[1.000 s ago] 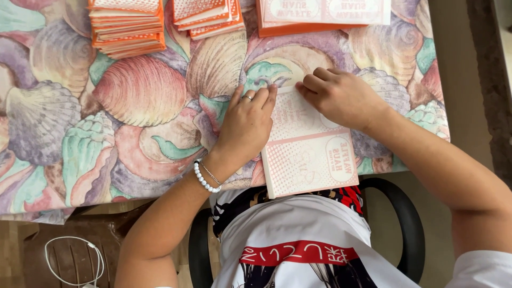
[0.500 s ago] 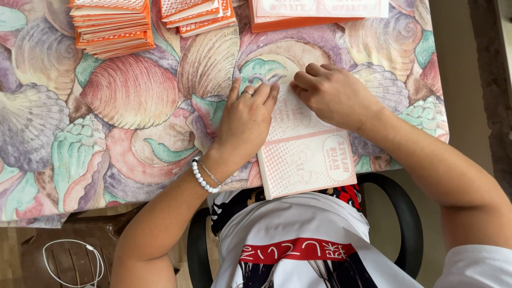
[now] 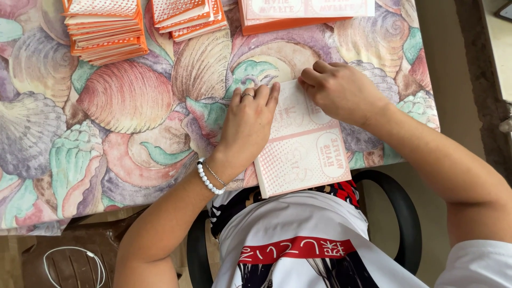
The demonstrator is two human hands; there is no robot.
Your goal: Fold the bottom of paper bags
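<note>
A flat white and orange-red printed cardboard sheet [image 3: 306,160] lies on the table's near edge, over a tablecloth with large shell patterns [image 3: 122,101]. My left hand [image 3: 249,120], with a ring and a white bead bracelet, presses flat on the sheet's left part. Fingers curled, my right hand [image 3: 338,90] pushes down along the sheet's far edge. Both hands rest on the sheet without lifting it.
Two stacks of folded orange and white cardboard pieces [image 3: 106,29] [image 3: 184,16] sit at the far left and middle of the table. A larger orange-edged stack [image 3: 298,13] lies far right. A black chair armrest [image 3: 400,213] curves below the table edge. A wall runs along the right.
My hands stay pressed on the sheet and have barely shifted. The view has drifted slightly, moving the far stacks leftward in the picture.
</note>
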